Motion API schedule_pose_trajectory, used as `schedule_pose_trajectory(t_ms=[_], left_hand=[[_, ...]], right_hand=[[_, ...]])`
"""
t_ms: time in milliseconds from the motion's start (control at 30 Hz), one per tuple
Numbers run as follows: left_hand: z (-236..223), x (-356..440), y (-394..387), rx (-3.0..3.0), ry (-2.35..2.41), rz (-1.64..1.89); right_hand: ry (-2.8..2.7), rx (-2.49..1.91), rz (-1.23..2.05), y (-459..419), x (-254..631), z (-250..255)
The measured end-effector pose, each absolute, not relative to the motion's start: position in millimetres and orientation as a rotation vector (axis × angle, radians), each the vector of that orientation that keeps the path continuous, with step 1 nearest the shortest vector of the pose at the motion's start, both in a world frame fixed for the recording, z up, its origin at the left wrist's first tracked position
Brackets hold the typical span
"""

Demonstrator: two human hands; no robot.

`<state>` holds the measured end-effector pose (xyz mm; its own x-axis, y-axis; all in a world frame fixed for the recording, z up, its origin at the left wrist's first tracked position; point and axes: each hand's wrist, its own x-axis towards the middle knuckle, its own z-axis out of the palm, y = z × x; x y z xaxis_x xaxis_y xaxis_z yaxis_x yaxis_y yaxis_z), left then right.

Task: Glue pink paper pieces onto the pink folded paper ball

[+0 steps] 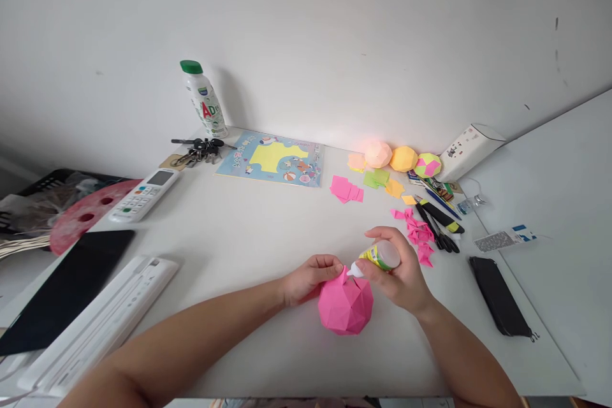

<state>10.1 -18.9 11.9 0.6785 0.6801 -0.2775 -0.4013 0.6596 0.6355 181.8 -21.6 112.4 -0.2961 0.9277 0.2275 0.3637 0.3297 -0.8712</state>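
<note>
A pink folded-paper ball (345,307) rests near the front of the white table, with a gap and raised flaps at its top. My left hand (313,277) pinches a flap on the ball's upper left side. In my right hand (399,277) is a small glue bottle (380,256) with a yellow-green label, tilted so its white nozzle meets or nearly meets that flap; I cannot tell whether they touch. Several folded pink paper pieces (419,233) lie beyond my right hand, and flat pink paper squares (345,189) lie farther back.
Finished paper balls (404,158) stand by the wall. Scissors (437,229) and a cutter (442,215) lie right of the pink pieces; a black pouch (501,296) is at far right. To the left are a remote (145,194), a white device (100,325), keys (203,151) and a bottle (205,101).
</note>
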Motion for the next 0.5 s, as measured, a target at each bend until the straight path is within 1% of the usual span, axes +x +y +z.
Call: schedule_pose_trajectory(t_ms=[233,500], left_hand=[[11.2,9.8,-19.2,0.573,0.53,0.642],[13.8,10.1,-19.0,0.58,0.533,0.633]], right_hand=[[-1.825,-1.163,0.994,-22.8,181.8,112.3],[-1.832,-1.176,0.977,-23.7,182.8,112.7]])
